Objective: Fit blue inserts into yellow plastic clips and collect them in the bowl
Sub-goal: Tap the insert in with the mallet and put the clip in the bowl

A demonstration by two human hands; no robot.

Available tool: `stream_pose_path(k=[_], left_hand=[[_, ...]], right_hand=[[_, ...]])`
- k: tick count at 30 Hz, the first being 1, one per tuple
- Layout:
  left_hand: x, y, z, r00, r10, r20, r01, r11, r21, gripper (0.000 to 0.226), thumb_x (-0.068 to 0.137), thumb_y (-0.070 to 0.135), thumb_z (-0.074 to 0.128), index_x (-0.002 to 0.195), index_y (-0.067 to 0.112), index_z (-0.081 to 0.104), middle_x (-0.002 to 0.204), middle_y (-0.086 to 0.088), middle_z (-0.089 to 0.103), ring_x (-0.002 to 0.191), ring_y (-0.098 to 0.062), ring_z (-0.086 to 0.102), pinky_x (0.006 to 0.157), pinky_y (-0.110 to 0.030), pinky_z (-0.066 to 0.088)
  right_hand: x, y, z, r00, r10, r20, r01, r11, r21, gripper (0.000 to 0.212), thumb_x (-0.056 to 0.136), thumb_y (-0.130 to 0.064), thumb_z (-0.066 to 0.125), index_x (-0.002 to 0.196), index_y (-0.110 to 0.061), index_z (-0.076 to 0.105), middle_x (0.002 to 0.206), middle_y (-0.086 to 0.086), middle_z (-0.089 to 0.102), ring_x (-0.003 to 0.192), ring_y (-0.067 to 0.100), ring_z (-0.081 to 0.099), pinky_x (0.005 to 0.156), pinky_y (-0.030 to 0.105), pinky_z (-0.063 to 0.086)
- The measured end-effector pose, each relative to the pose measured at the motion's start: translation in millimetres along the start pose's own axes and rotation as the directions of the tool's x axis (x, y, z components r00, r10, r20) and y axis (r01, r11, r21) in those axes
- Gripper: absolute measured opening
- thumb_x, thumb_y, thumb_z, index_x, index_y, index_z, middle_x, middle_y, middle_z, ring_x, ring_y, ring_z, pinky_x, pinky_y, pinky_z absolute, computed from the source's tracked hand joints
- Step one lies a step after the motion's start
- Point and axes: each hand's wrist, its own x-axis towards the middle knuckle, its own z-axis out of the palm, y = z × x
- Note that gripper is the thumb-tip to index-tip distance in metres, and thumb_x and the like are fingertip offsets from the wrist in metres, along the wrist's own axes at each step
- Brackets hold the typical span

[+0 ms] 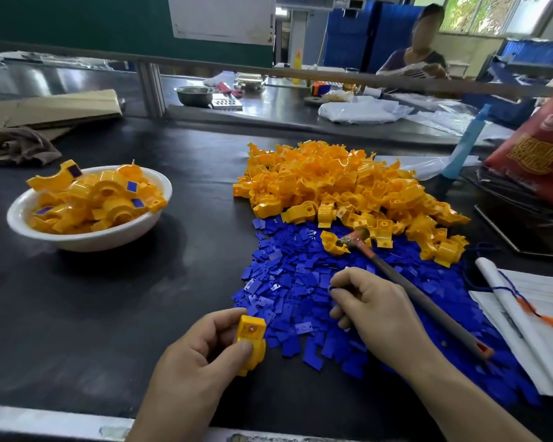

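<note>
Left hand (201, 355): grip pinches one yellow clip (250, 341) between thumb and fingers, held just above the dark surface (109, 298), near its front edge.
Right hand (372, 306): fingers curled over the blue inserts (300, 282), fingertips pressed together on the heap; whether they hold an insert, I cannot tell.
Blue inserts: loose heap spread on the surface, right of centre.
Yellow clips pile (339, 186): behind the blue heap, touching it.
Hammer (412, 291): lies across both heaps, head on the clips.
Bowl (90, 207): white, at left, full of fitted clips.
</note>
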Motion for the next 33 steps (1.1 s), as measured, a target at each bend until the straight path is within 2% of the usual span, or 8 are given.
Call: stream_pose_path(k=[4,8,11,15,18,22,27,33], left_hand=[[1,1,1,1.0,-0.008,0.001,0.008,1.0,-0.006,0.035,0.08,0.001,0.07,0.099,0.031,0.073,0.089,-0.001,0.077,0.084,-0.011,0.072,0.069,-0.013,0.054],[2,5,3,1.0,-0.021,0.002,0.021,0.998,-0.066,0.033,0.079,0.003,0.071,0.094,0.032,0.075,0.088,-0.004,0.077,0.084,-0.014,0.073,0.066,-0.019,0.055],[0,11,9,0.999,-0.028,0.045,0.034,0.992,-0.124,0.032,0.07,0.017,0.078,0.094,0.037,0.074,0.089,-0.006,0.076,0.083,-0.015,0.073,0.065,-0.022,0.055],[0,16,25,0.996,-0.054,0.077,0.069,0.977,-0.2,0.026,0.077,-0.003,0.071,0.097,0.012,0.072,0.083,-0.01,0.076,0.071,-0.014,0.072,0.055,-0.019,0.054],[0,17,34,0.995,-0.061,0.076,0.078,0.966,-0.247,0.027,0.076,-0.002,0.068,0.099,0.011,0.069,0.085,-0.012,0.076,0.073,-0.018,0.072,0.056,-0.021,0.055],[-2,19,39,0.995,-0.064,0.075,0.083,0.951,-0.297,0.036,0.061,0.015,0.079,0.095,0.014,0.071,0.088,-0.014,0.076,0.082,-0.029,0.073,0.062,-0.028,0.057],[-6,23,41,0.993,-0.058,0.104,0.086,0.952,-0.295,0.039,0.053,0.031,0.081,0.091,0.029,0.074,0.085,-0.011,0.076,0.072,-0.02,0.071,0.054,-0.025,0.053],[-12,23,45,0.996,-0.039,0.083,0.061,0.957,-0.283,0.042,0.051,0.045,0.074,0.088,0.026,0.075,0.077,-0.011,0.074,0.064,-0.018,0.067,0.052,-0.026,0.051]], right_hand=[[-7,-3,-2,0.999,-0.044,0.004,0.044,0.998,-0.047,0.015,0.094,-0.027,0.054,0.085,-0.039,0.054,0.074,-0.008,0.061,0.065,0.004,0.062,0.054,0.023,0.053],[-14,-5,-5,1.0,-0.028,0.005,0.028,0.999,-0.024,0.011,0.094,-0.031,0.055,0.085,-0.039,0.056,0.074,-0.006,0.063,0.062,0.012,0.062,0.052,0.03,0.054],[-22,-11,-5,0.999,0.049,-0.008,-0.048,0.988,0.146,0.015,0.093,-0.029,0.056,0.087,-0.041,0.063,0.074,-0.01,0.066,0.063,0.01,0.064,0.053,0.02,0.053],[-43,-26,-3,0.993,0.088,0.076,-0.114,0.862,0.494,0.023,0.092,-0.014,0.059,0.093,-0.034,0.07,0.074,0.004,0.072,0.065,0.016,0.069,0.061,0.018,0.054],[-55,-36,3,0.991,0.054,0.122,-0.121,0.754,0.646,0.027,0.088,-0.003,0.061,0.097,-0.028,0.07,0.081,0.008,0.073,0.07,0.021,0.071,0.063,0.023,0.056],[-61,-44,8,0.997,0.017,0.071,-0.053,0.845,0.532,0.027,0.088,-0.006,0.062,0.089,-0.032,0.071,0.08,0.002,0.072,0.07,0.018,0.069,0.065,0.028,0.057],[-64,-50,12,0.979,-0.2,-0.034,0.202,0.956,0.214,0.021,0.085,-0.014,0.067,0.087,-0.034,0.069,0.096,-0.013,0.059,0.093,0.007,0.059,0.071,0.013,0.047],[-65,-48,16,0.995,-0.095,0.0,0.091,0.95,0.299,0.017,0.083,-0.016,0.069,0.084,-0.033,0.07,0.094,-0.011,0.062,0.089,0.008,0.061,0.073,0.021,0.052]])
